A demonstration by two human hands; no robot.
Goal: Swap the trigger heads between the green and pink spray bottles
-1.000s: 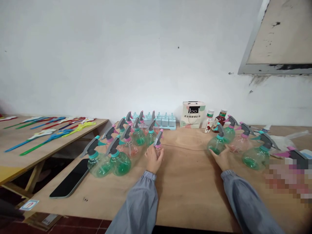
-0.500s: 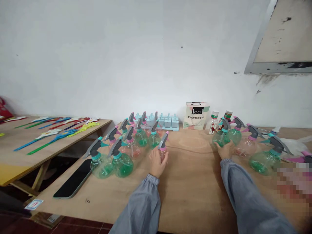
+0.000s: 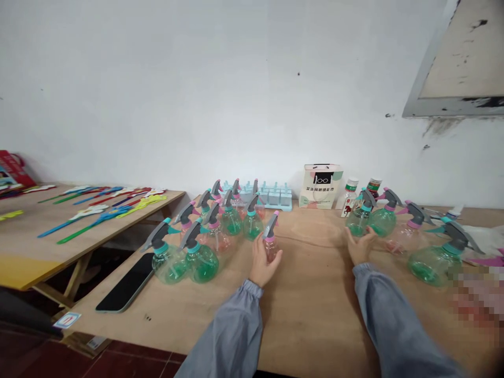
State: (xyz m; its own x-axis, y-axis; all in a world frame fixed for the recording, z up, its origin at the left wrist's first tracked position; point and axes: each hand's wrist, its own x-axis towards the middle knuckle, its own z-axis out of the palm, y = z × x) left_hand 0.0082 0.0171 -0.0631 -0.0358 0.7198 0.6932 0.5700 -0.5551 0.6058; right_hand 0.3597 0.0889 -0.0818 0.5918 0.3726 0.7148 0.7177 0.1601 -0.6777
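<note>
My left hand is wrapped around a small clear pink spray bottle with a grey trigger, upright at the table's middle. On the right, the thumb and fingers of my right hand lie on either side of a green spray bottle that stands upright. A second green spray bottle, a pink spray bottle and a large green spray bottle stand to its right. Left of my left hand, several more green and pink spray bottles are grouped together.
A black phone lies at the table's left edge. Behind stand light-blue moulds, a paper bag and two capped bottles. Colourful hand-shaped sticks lie on another table. A blurred pink patch covers the right edge.
The view has shifted slightly, so things sit further right in it. My right hand's fingers are spread a little wider around the green bottle. Both bottles at my hands have stayed in place.
</note>
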